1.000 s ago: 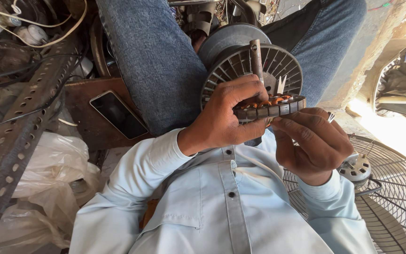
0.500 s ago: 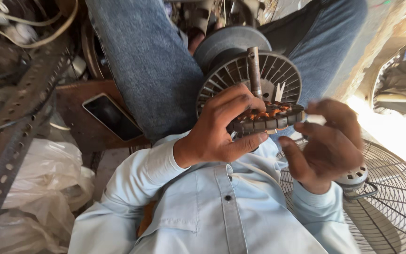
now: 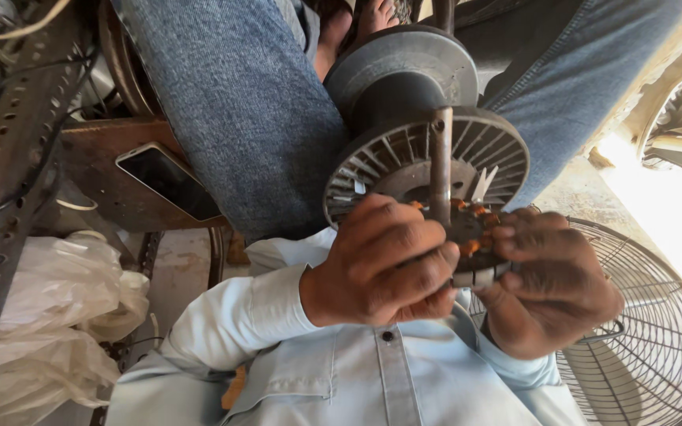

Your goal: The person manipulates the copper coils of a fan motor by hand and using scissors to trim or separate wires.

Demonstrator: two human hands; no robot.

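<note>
My left hand (image 3: 380, 268) and my right hand (image 3: 550, 288) both grip a small dark motor stator (image 3: 474, 233) with orange-brown copper windings, held just above my light blue shirt. My fingers wrap over its rim and hide most of it. A metal shaft (image 3: 440, 162) stands up right behind the stator. Behind that sits a round grey motor housing with radial fins (image 3: 372, 170), resting between my legs in blue jeans (image 3: 238, 118).
A smartphone (image 3: 169, 180) lies on a rusty brown surface at the left. A slotted metal angle bar (image 3: 5, 166) runs down the far left, with white plastic bags (image 3: 49, 315) below it. A wire fan guard (image 3: 649, 347) lies at the lower right.
My right hand has come in from the right and closed on the stator beside my left hand. The view has moved closer to the hands.
</note>
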